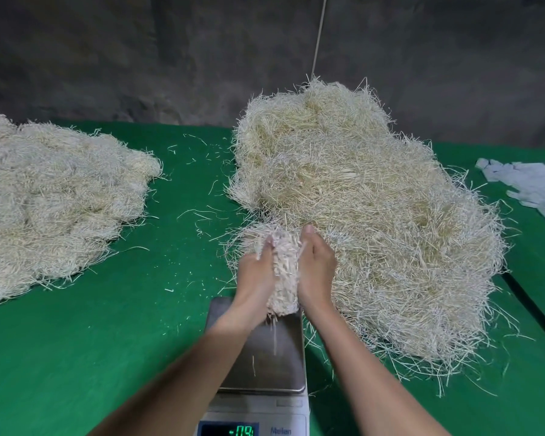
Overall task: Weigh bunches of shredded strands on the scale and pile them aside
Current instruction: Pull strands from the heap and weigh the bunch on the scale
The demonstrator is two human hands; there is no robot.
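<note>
Though half hidden, bunch (pixel 285 275) clamped between left grip (pixel 255 273) and right grip (pixel 317 269); scale (pixel 280 369) readout cropped.

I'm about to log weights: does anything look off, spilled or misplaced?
The scale display shows a minus reading while the left hand and right hand hold the bunch over the pan; it may need zeroing. Loose strands litter the green cloth between the left pile and right pile.
</note>
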